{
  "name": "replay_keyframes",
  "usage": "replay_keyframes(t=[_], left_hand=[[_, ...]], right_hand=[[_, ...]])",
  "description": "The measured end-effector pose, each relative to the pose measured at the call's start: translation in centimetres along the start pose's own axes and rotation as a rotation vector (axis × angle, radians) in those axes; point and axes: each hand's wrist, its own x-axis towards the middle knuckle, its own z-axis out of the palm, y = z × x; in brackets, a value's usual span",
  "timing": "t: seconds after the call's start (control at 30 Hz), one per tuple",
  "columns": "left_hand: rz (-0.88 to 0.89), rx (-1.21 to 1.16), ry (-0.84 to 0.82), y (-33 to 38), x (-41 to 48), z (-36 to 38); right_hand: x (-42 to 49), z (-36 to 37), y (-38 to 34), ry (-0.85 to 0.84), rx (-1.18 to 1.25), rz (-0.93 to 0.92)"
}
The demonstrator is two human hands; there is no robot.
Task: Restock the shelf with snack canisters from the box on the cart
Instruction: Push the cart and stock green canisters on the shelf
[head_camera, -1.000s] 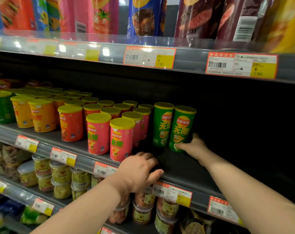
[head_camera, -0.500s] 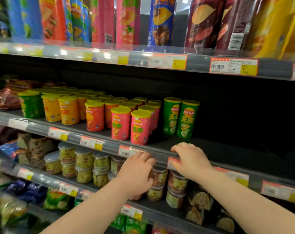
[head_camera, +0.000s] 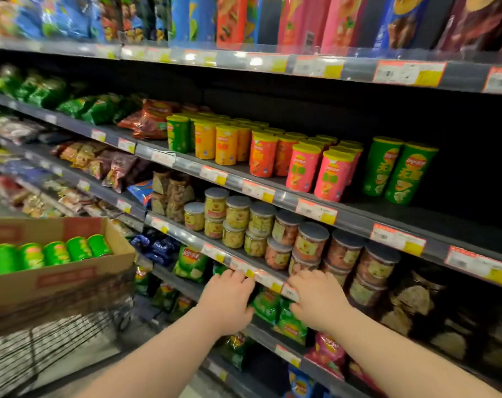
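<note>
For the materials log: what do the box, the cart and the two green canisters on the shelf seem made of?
Box: brown cardboard, matte, with folded flaps. Cart: thin dark wire grid, probably coated metal. Green canisters: glossy printed wrap, with yellow lids that look like plastic; the body under the print cannot be told.

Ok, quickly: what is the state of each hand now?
Left hand: open, fingers loosely curled, holding nothing.
Right hand: open, fingers loosely curled, holding nothing.
</note>
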Motion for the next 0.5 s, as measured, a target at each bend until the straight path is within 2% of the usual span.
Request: replay_keyframes(t=[0.2,0.5], left_hand=[[-0.186,-0.009,-0.081,-5.1,-8.7,2.1],[-0.524,-0.041,-0.205,-11.0,-19.0,5.3]], right_hand=[[0.7,1.9,-8.8,-0.102,0.036,-0.154],[1.6,3.2,-21.5,-0.191,-0.039,-0.417]])
